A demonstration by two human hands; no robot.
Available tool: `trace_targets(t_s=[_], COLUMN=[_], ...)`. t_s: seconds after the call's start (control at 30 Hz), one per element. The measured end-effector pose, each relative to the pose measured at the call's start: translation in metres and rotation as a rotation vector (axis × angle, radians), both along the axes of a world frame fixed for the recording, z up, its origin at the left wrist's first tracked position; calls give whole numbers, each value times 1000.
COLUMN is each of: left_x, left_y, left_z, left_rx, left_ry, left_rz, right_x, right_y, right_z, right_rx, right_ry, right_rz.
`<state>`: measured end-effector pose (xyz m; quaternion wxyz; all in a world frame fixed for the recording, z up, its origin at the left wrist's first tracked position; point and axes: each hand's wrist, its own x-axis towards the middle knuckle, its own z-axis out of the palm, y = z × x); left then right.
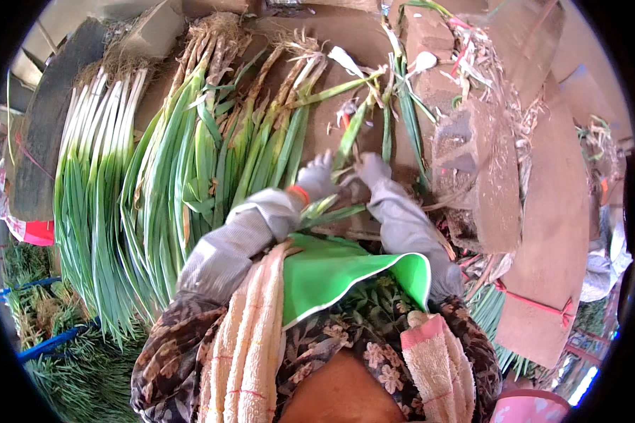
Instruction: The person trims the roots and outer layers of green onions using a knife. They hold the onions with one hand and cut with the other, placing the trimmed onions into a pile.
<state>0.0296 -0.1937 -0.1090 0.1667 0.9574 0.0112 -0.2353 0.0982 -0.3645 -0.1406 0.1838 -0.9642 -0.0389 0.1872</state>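
Both my hands wear pale grey gloves and meet over the middle of the work surface [323, 108]. My left hand [317, 177], with an orange band at the wrist, is closed about a green onion [351, 135]; its leaves [320, 209] come out below, towards my green apron [344, 275]. Close beside it, the curled fingers of my right hand [374, 172] are at a thin brownish strip of leaf; blur hides whether they grip it. To the left lie untrimmed green onions [206, 132] with dry brown outer leaves and roots. Farther left are cleaned ones [100, 127] with white stems.
Loose green leaves [405, 116] and a white onion end [425, 61] lie beyond my right hand. A dirt-covered block [476, 174] and a long board [547, 238] stand at right, with dry peelings [481, 63] nearby. Bundled greens [84, 375] with blue ties fill the lower left.
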Motion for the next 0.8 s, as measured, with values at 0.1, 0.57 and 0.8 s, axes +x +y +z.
trace_targets(t_s=[0.1, 0.57, 0.8], left_x=[-49, 165, 247], left_y=[-37, 83, 100], left_z=[-14, 61, 253], left_rx=[80, -500, -1597], left_ry=[-432, -600, -919], left_rz=[-141, 335, 103], right_x=[26, -124, -145], right_y=[-18, -77, -86], right_z=[20, 215, 182], right_rx=[246, 1023, 1115], right_ry=[-45, 241, 255], right_rz=[-103, -203, -357])
